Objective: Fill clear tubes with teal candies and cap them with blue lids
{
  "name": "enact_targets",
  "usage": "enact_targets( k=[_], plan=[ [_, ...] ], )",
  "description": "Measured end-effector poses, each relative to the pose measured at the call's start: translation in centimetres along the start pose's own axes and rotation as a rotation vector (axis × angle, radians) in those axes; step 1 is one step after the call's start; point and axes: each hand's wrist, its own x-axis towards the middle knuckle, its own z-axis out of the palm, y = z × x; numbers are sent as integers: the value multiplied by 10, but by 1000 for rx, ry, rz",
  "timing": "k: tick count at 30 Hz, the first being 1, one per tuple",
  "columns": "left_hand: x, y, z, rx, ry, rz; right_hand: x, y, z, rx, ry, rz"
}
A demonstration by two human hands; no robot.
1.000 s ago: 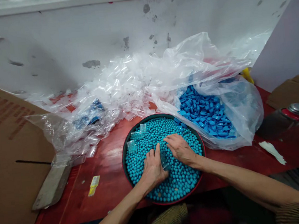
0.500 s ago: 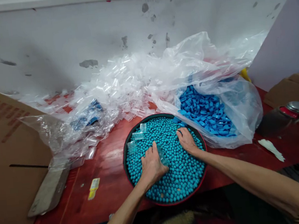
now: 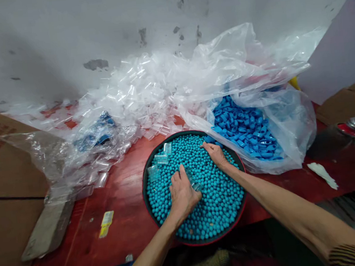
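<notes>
Left hand (image 3: 182, 192) is over the middle of a round tray (image 3: 145, 193), back of hand up, thumb and fingers clamped on a clear case (image 3: 196, 186); the palm side is hidden, so exact contact is unclear. The case sits at the hand's right, low among the turquoise beads (image 3: 214, 200) that fill the tray. Right hand (image 3: 215, 153) is at the tray's far right part, over the beads, thumb and index tips close together; cannot tell whether anything is between them. Just beyond it, a few loose blue pieces (image 3: 209, 139) lie by the far right rim. Three loose clear cases (image 3: 161, 159) lie on the beads at the far left. Tray stands on a red table (image 3: 123, 191). Far side: big heap of clear plastic pieces (image 3: 139, 95) along the wall (image 3: 118, 26). Far right, just beside the tray: open clear bag (image 3: 298, 135) with many blue parts (image 3: 245, 131) inside. Right: capped bottle (image 3: 330, 140), crumpled white scrap (image 3: 323, 175) nearer. Left: cardboard box (image 3: 6, 235), grey slab (image 3: 49, 227), yellow-white label (image 3: 106, 224) flat on the table, well apart from the tray.
</notes>
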Motion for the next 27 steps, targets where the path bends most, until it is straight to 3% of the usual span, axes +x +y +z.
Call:
enact_targets(
  k=[4,9,11,13,16,19,24,27],
  plan=[
    [1,-5,4,-92,-11,14,-2,-4,7,-12,-5,-37],
    [1,-9,3,-170,-29,46,-26,-32,0,-109,-42,-190],
    [1,-9,2,-182,-35,43,-47,-43,-13,-250,-151,-304],
    [0,-8,1,-188,-39,38,-69,-48,-24,-374,-360,-395],
    [1,-7,1,-191,-37,39,-94,-48,-27,-464,-522,-413],
    [1,-8,1,-197,-70,47,-103,-47,-20,-517,-492,-428],
    [0,-12,-2,-179,-197,65,-100,-56,-16,-654,-537,-651],
    [-3,-12,-4,-103,-188,82,-99,-56,-16,-675,-571,-715]
  ],
)
